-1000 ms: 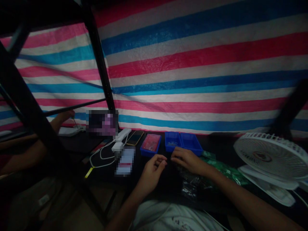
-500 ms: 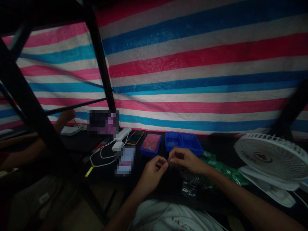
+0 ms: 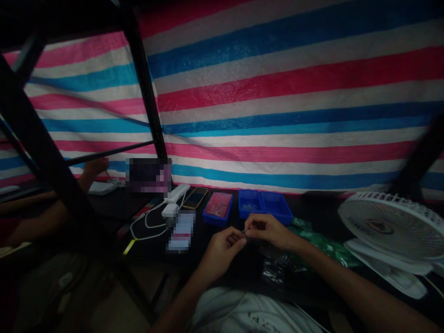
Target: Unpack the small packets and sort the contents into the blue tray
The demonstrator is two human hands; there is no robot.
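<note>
My left hand (image 3: 222, 247) and my right hand (image 3: 269, 230) meet over the dark table, fingertips pinched together on a tiny part (image 3: 244, 233) too small to name. Both hands have curled, closed fingers. Just behind them stand a blue tray with a red lining (image 3: 217, 207) and two joined blue trays (image 3: 264, 204). Under my right wrist lie a clear plastic bag (image 3: 274, 268) and green bags (image 3: 322, 245).
A white fan (image 3: 388, 229) lies at the right. A white charger with cable (image 3: 163, 215), a phone (image 3: 194, 198) and a white power strip (image 3: 177, 191) lie left of the trays. Another person's arm (image 3: 52, 208) works at far left behind a black frame post (image 3: 145, 97).
My hands have come together from slightly apart and now pinch a small part between their fingertips. The other person's hand stays about where it was.
</note>
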